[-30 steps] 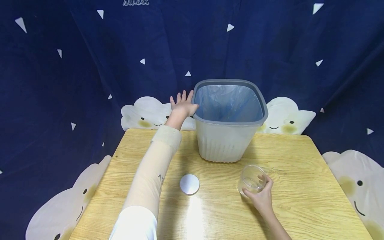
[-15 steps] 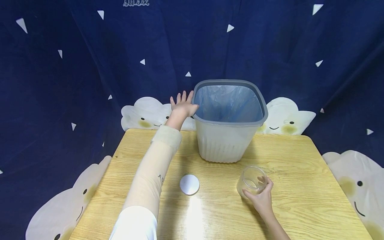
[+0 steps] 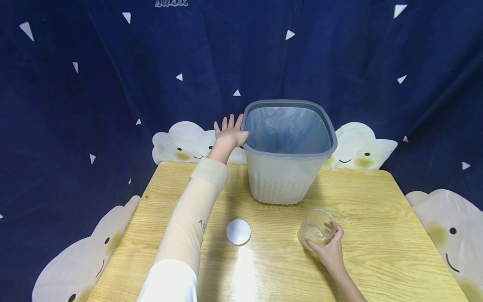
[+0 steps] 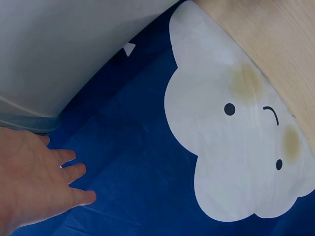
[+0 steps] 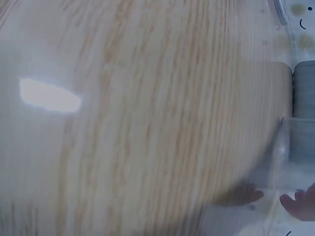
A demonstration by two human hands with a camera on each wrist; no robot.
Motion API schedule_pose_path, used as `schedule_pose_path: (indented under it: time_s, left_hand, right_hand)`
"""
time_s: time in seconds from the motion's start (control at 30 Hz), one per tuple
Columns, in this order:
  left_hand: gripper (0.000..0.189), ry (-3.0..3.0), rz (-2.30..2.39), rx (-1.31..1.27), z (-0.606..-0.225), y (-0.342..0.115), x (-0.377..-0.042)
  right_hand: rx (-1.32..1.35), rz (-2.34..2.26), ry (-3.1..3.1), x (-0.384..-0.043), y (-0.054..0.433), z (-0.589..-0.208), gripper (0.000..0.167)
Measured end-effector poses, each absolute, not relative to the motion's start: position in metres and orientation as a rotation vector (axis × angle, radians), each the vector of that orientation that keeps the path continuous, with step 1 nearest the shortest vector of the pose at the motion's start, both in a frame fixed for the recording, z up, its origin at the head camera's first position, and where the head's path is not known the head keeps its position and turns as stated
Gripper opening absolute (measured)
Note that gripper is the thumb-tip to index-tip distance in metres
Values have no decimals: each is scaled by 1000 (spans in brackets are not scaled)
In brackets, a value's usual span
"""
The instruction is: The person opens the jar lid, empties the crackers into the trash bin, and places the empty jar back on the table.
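My left hand [image 3: 231, 133] spreads its fingers at the left side of a trash bin [image 3: 283, 180], the thumb overlapping the grey rim. In the left wrist view the same hand [image 4: 37, 177] shows straight fingers right by the bin's rim [image 4: 29, 122]. My right hand [image 3: 330, 251] grips a clear round jar [image 3: 311, 228] from its right side, thumb in front and fingers behind. That jar tilts a little over the table, its mouth uncovered and nothing visible inside. The right wrist view catches the jar's wall [image 5: 281, 152] and some fingertips at the lower right edge.
A flat white disc [image 3: 238, 232] lies on the wooden table [image 3: 377, 235] between my left arm and the jar. The bin stands near the far edge, with a bluish liner [image 3: 286, 126] inside. Behind hangs a dark blue curtain [image 3: 207, 50] with clouds and triangles.
Over the second, the jar in my right hand has shifted very slightly in its tilt. My left hand, the bin and the white disc have kept their places.
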State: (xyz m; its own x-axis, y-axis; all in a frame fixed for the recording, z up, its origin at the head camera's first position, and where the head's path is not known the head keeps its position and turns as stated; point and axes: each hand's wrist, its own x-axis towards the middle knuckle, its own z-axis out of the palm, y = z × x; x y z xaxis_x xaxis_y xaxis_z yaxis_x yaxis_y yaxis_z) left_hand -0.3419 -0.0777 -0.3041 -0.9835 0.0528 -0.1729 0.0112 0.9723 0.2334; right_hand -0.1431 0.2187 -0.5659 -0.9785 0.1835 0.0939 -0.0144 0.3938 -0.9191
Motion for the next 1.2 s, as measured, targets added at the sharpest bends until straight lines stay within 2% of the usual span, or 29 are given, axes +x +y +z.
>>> schedule_pose_path:
  time_s: [0.23, 0.4, 0.53, 0.8, 0.97, 1.2]
  left_hand:
    - [68, 2946, 343, 52, -305, -78, -342]
    - [68, 2942, 378, 57, -306, -79, -343]
    - [67, 2930, 439, 58, -309, -80, -345]
    - [67, 2958, 602, 24, -316, -82, -345]
    - [69, 2986, 751, -29, -320, -82, -345]
    - [61, 3090, 798, -47, -326, -86, -337]
  right_hand:
    - [-118, 1617, -2500, -141, 222, -562, 100]
    - [-95, 1591, -2574, -140, 226, -555, 108]
    - [-55, 1593, -2610, -140, 234, -545, 114]
    - [68, 1463, -2731, -144, 250, -514, 113]
    - [167, 1278, -2829, -149, 254, -493, 103]
    - [282, 976, -2933, -157, 254, -466, 86]
